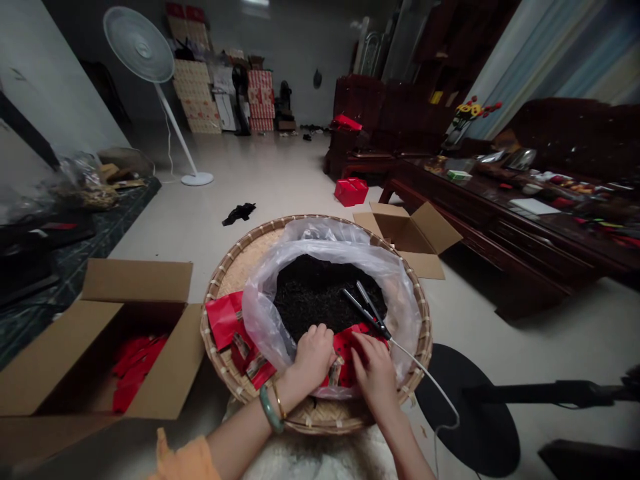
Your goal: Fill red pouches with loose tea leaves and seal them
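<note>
A red printed packet (345,341) lies at the near edge of the clear plastic bag (260,313), between my hands. My left hand (314,357) is closed at the packet's left side, its fingertips partly hidden. My right hand (374,367) holds the packet's right side with bent fingers. Dark, loose dried leaves (315,297) fill the bag, which sits in a round woven bamboo tray (340,425). A hair straightener (367,310) with a white cord rests on the leaves, its plates apart. More red packets (227,320) lie at the tray's left.
On the left stands an open carton (135,280) with red packets inside. Another open carton (425,233) is behind the tray, near a red box (351,191). A black round stand base (467,407) is at right. A white fan (197,179) stands farther back; a wooden table (500,227) is right.
</note>
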`<state>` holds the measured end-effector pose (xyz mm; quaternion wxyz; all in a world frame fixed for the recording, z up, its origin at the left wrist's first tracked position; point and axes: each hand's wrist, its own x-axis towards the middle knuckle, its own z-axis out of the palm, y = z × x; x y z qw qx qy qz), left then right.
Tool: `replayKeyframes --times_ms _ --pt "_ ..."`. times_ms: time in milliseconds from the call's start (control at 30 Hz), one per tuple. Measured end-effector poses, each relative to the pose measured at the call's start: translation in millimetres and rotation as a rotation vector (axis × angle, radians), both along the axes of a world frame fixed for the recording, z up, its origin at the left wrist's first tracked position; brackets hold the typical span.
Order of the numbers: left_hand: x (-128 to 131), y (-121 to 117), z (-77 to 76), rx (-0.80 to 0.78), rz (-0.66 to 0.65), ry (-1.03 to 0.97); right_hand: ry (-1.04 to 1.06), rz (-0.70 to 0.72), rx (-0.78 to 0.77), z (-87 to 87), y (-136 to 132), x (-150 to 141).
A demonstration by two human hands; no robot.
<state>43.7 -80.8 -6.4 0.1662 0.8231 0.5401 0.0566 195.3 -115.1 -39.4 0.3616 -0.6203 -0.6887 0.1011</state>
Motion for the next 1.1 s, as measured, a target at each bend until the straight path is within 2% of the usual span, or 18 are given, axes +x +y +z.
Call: replayKeyframes --times_ms 200,400,600,767,933,1100 --pt "-6 2 -7.0 0.009 -0.011 -0.069 0.14 -0.008 -0.088 -8.8 10 -1" --pt "-6 4 -10.8 0.025 -0.019 -0.077 0.143 -0.033 -0.079 -14.9 17 1" --pt "-5 2 -12.0 0.04 -0.014 -0.06 0.075 0.002 -0.045 -28.6 7 -3" --pt "-3 1 -7.4 0.056 -0.01 -0.025 0.062 0.039 -0.036 -37.0 -6 -7" --pt "-3 2 -5.6 0.07 0.008 -0.054 0.102 0.064 -0.042 -34.9 -10 -4" --pt "-6 9 -11.9 0.071 0.051 -0.257 0.092 0.073 -0.054 -25.4 -12 -4"
